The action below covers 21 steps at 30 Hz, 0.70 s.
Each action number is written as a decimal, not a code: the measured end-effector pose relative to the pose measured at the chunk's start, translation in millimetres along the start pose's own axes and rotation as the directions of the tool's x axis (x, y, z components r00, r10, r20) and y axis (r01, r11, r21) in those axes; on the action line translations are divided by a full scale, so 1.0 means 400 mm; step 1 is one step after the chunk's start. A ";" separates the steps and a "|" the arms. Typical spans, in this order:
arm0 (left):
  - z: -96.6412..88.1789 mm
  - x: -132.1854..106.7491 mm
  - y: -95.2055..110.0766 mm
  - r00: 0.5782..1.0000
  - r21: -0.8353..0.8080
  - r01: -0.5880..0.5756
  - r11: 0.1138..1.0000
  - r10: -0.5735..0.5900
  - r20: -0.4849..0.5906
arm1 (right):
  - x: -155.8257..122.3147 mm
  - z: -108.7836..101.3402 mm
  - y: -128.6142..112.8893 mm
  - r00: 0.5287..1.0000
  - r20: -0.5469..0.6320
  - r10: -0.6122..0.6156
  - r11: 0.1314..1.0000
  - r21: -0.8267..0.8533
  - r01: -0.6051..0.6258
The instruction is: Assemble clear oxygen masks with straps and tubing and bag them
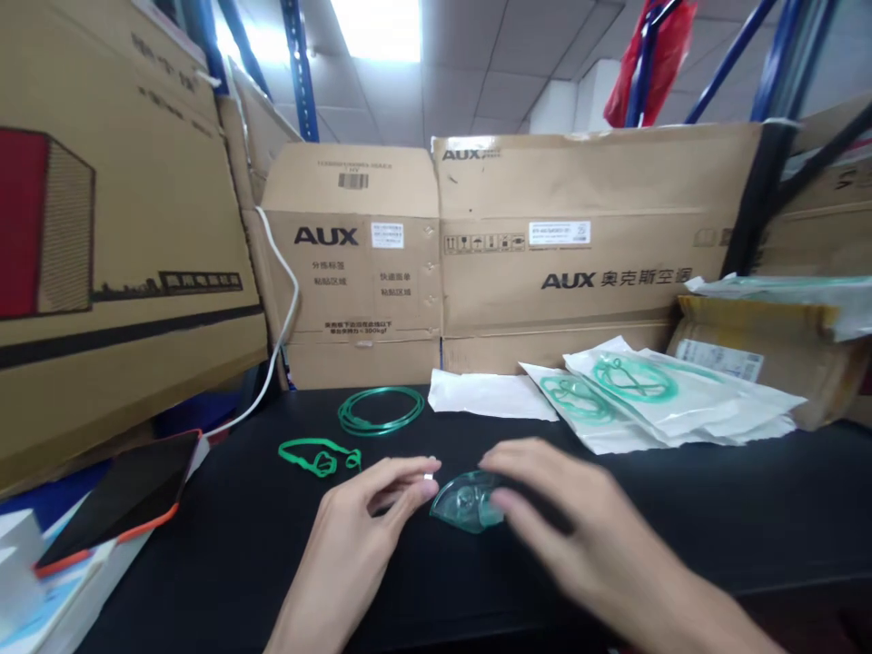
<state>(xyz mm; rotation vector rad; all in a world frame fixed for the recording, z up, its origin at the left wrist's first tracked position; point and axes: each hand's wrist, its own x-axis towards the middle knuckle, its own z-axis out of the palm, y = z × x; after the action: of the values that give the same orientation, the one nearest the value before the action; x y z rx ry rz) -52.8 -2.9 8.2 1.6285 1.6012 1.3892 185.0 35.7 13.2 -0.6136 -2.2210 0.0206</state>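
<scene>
Translucent green plastic mask (467, 502) between both hands

Shows a bare left hand (361, 522) just left of the mask, with a small white piece (428, 476) pinched between thumb and forefinger. Shows a bare, blurred right hand (572, 504) at the right side of the mask, with thumb and fingers parted about its edge; cannot tell whether gripping. Cannot confirm contact between mask and black tabletop (224, 563). Records, behind and left of the mask, a flat bright-green strap (310, 442) and a coil of green tubing (380, 431). Records, behind and right of it, white packets with green tubing inside (708, 413). Notes brown cardboard boxes printed AUX (368, 304) farther behind it.
</scene>
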 end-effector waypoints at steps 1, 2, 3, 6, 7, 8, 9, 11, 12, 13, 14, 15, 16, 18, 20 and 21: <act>0.001 0.002 -0.007 1.000 -0.008 0.009 1.000 -0.009 0.001 | -0.003 0.021 0.000 0.997 0.072 -0.027 0.999 -0.042 0.030; 0.003 0.004 -0.014 1.000 -0.017 0.017 1.000 -0.017 0.001 | -0.005 0.043 0.001 0.988 0.151 -0.042 0.995 -0.082 0.055; 0.005 0.006 -0.020 1.000 -0.029 0.023 0.999 -0.023 0.000 | -0.007 0.065 0.003 0.975 0.219 -0.042 0.991 -0.117 0.069; 0.014 0.009 -0.032 0.999 -0.096 0.030 0.995 -0.029 0.018 | -0.006 0.106 0.010 0.961 0.275 0.028 0.991 -0.137 0.011; 0.018 0.008 -0.031 0.999 -0.124 0.035 0.992 -0.032 0.028 | -0.004 0.109 0.010 0.964 0.262 0.051 0.993 -0.113 -0.022; 0.022 0.005 -0.028 0.999 -0.153 0.043 0.987 -0.038 0.031 | -0.003 0.105 0.009 0.967 0.244 0.076 0.996 -0.072 -0.060; 0.025 0.001 -0.023 0.998 -0.179 0.054 0.982 -0.050 0.024 | -0.003 0.098 0.006 0.968 0.223 0.111 0.994 -0.017 -0.110; 0.032 -0.010 -0.007 0.997 -0.222 0.078 0.972 -0.081 -0.004 | -0.006 0.073 -0.005 0.962 0.174 0.212 0.966 0.114 -0.234; 0.034 -0.017 0.003 0.996 -0.235 0.087 0.968 -0.093 -0.014 | -0.010 0.058 -0.012 0.951 0.155 0.268 0.940 0.175 -0.293; 0.035 -0.023 0.013 0.995 -0.236 0.093 0.967 -0.099 -0.012 | -0.014 0.044 -0.019 0.938 0.146 0.313 0.912 0.231 -0.340; 0.035 -0.028 0.023 0.996 -0.229 0.092 0.969 -0.094 0.000 | -0.019 0.031 -0.024 0.927 0.142 0.348 0.885 0.275 -0.375; 0.035 -0.032 0.031 0.996 -0.215 0.084 0.973 -0.082 0.016 | -0.024 0.020 -0.028 0.917 0.142 0.372 0.862 0.314 -0.398; 0.034 -0.036 0.039 0.997 -0.201 0.073 0.977 -0.067 0.034 | -0.029 0.012 -0.029 0.910 0.143 0.390 0.840 0.350 -0.415; 0.034 -0.040 0.048 0.997 -0.186 0.057 0.981 -0.045 0.068 | -0.037 0.004 -0.028 0.894 0.142 0.425 0.800 0.404 -0.444; 0.037 -0.042 0.050 0.994 -0.185 0.060 0.981 -0.042 0.099 | -0.044 0.007 -0.024 0.877 0.144 0.458 0.763 0.443 -0.471; 0.040 -0.042 0.048 0.993 -0.187 0.064 0.980 -0.044 0.110 | -0.047 0.010 -0.022 0.873 0.151 0.463 0.749 0.460 -0.477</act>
<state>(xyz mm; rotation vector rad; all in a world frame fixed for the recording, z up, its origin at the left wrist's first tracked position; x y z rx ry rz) -26.9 -17.7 13.2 1.5093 1.3967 1.3600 189.0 20.5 -1.1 -0.8679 -1.9133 0.8318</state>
